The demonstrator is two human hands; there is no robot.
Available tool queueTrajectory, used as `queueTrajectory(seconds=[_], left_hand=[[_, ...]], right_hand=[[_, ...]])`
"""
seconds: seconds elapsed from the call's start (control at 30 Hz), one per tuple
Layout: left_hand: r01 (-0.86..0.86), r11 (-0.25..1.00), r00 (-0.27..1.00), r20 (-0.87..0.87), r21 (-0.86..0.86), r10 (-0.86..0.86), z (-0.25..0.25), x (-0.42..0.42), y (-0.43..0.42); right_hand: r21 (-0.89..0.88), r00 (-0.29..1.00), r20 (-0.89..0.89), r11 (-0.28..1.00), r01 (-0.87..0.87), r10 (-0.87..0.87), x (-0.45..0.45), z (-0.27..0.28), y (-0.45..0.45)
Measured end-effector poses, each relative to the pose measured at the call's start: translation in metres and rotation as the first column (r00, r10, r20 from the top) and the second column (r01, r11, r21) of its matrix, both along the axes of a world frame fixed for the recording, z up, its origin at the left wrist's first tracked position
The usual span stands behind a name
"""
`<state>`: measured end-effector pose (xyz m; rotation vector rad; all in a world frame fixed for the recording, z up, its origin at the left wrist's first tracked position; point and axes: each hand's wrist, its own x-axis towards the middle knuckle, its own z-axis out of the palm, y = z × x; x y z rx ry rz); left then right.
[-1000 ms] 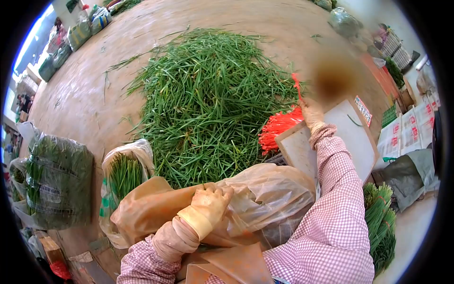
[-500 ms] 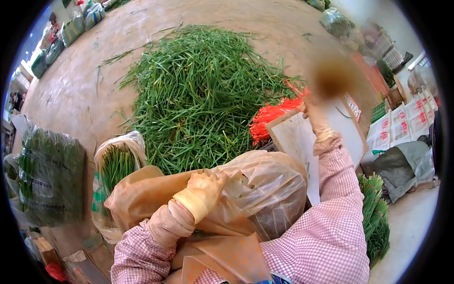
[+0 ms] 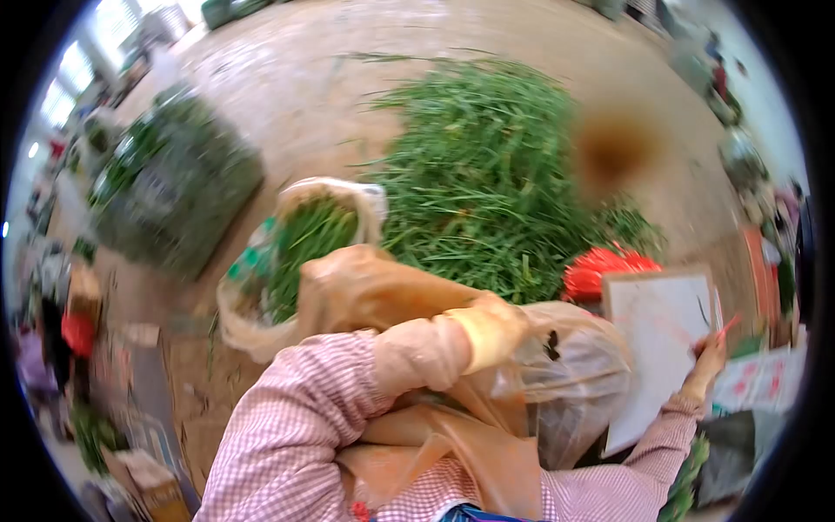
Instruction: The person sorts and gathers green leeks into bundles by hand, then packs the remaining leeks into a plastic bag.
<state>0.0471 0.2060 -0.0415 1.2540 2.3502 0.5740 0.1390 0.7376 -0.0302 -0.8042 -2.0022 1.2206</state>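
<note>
My right hand (image 3: 709, 355) is at the right edge of a white board (image 3: 657, 317), pinching a thin red tie (image 3: 729, 325). A bundle of red ties (image 3: 606, 268) lies behind the board. My left hand (image 3: 497, 329), in a pale yellow glove, is curled over the plastic-covered lap, blurred; what it may grip is hidden. Beneath it spreads an orange-tan plastic apron (image 3: 374, 291), and beside it a clear plastic covering (image 3: 574, 374). A bag (image 3: 252, 317) of green stalks (image 3: 315, 239) stands to the left. The large pile of long green leaves (image 3: 487, 165) lies in front.
A big clear bag of greens (image 3: 178, 187) stands at the left on the concrete floor (image 3: 304, 96). A cardboard box (image 3: 148, 483) is at the lower left. Printed white sacks (image 3: 761, 378) and a dark grey sheet (image 3: 729, 452) lie at the right.
My right hand has moved from the red bundle to the board's right side, now with a red tie. My left hand has shifted right in view. The camera has turned left.
</note>
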Motion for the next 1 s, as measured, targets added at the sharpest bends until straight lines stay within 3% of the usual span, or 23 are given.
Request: queueTrajectory(seconds=[0.03,0.07,0.1,0.13,0.2,0.23,0.27,0.33,0.4,0.47,0.5,0.57,0.6,0.67,0.7,0.77,0.8,0.83,0.9,1.0], left_hand=[[0.005,1.0,1.0,0.025,-0.026,-0.004,0.035,-0.002,-0.007],[-0.016,0.999,1.0,-0.008,-0.047,0.016,0.04,-0.001,-0.014],[-0.015,0.998,0.999,-0.033,-0.067,0.013,0.044,-0.002,-0.018],[-0.045,0.997,0.998,-0.034,-0.06,0.043,0.051,-0.001,-0.029],[-0.006,0.944,0.973,-0.214,0.33,0.081,0.07,0.002,-0.066],[-0.022,0.878,0.979,-0.169,0.478,0.116,0.076,0.001,-0.086],[-0.142,0.814,0.982,-0.024,0.563,0.187,0.084,0.003,-0.111],[-0.404,0.62,0.912,0.241,0.673,0.333,0.086,0.011,-0.156],[-0.64,0.334,0.742,0.444,0.692,0.502,0.068,0.012,-0.196],[-0.792,0.046,0.505,0.611,0.609,0.609,0.025,0.008,-0.241],[-0.844,-0.07,0.378,0.684,0.531,0.624,-0.01,0.004,-0.267],[-0.915,-0.16,0.104,0.599,0.37,0.794,-0.079,0.007,-0.312],[-0.917,-0.163,0.099,0.605,0.363,0.79,-0.104,0.008,-0.328],[-0.966,-0.132,-0.022,0.438,0.222,0.899,-0.142,0.009,-0.348],[-0.969,-0.132,-0.026,0.446,0.209,0.895,-0.147,0.003,-0.352],[-0.991,0.02,0.046,0.197,0.133,0.979,-0.151,-0.014,-0.353],[-0.984,0.072,0.099,0.162,0.164,0.982,-0.165,-0.026,-0.356],[-0.971,0.164,0.169,0.017,0.174,0.985,-0.172,-0.041,-0.356],[-0.936,0.318,0.279,-0.234,0.15,0.931,-0.193,-0.071,-0.353],[-0.918,0.394,0.389,-0.312,-0.049,0.867,-0.221,-0.107,-0.341]], right_hand=[[0.235,0.949,0.278,0.968,0.085,-0.151,0.005,-0.051,0.037],[0.296,0.841,0.536,0.95,-0.1,-0.078,0.003,-0.057,0.029],[0.517,0.772,0.619,0.814,-0.265,-0.141,0.008,-0.073,0.039],[0.698,0.725,0.637,0.594,-0.4,-0.261,0.012,-0.086,0.045],[0.706,0.727,0.642,0.558,-0.436,-0.244,-0.018,-0.055,0.003],[0.714,0.726,0.643,0.536,-0.451,-0.245,-0.036,-0.032,-0.032],[0.632,0.811,0.585,0.629,-0.452,-0.005,-0.058,-0.015,-0.062],[0.484,0.785,0.53,0.646,-0.59,0.319,-0.104,0.027,-0.153],[0.068,0.597,0.32,0.611,-0.789,0.736,-0.153,0.032,-0.225],[-0.06,0.481,0.253,0.51,-0.858,0.839,-0.18,0.051,-0.341],[-0.052,0.378,0.31,0.412,-0.91,0.872,-0.188,0.06,-0.401],[-0.234,0.16,0.297,0.234,-0.944,0.941,-0.205,0.041,-0.484],[-0.293,0.005,0.209,0.067,-0.954,0.978,-0.214,0.023,-0.519],[-0.429,-0.171,0.225,-0.06,-0.902,0.959,-0.219,-0.003,-0.589],[-0.506,-0.256,0.229,-0.11,-0.855,0.939,-0.221,-0.022,-0.618],[-0.677,-0.34,-0.002,-0.251,-0.692,0.941,-0.219,-0.074,-0.661],[-0.687,-0.406,0.027,-0.278,-0.671,0.913,-0.218,-0.104,-0.677],[-0.696,-0.47,0.052,-0.306,-0.649,0.881,-0.218,-0.132,-0.691],[-0.74,-0.49,0.117,-0.253,-0.623,0.864,-0.208,-0.168,-0.706],[-0.447,-0.512,0.367,-0.335,-0.829,0.777,-0.21,-0.207,-0.71]])
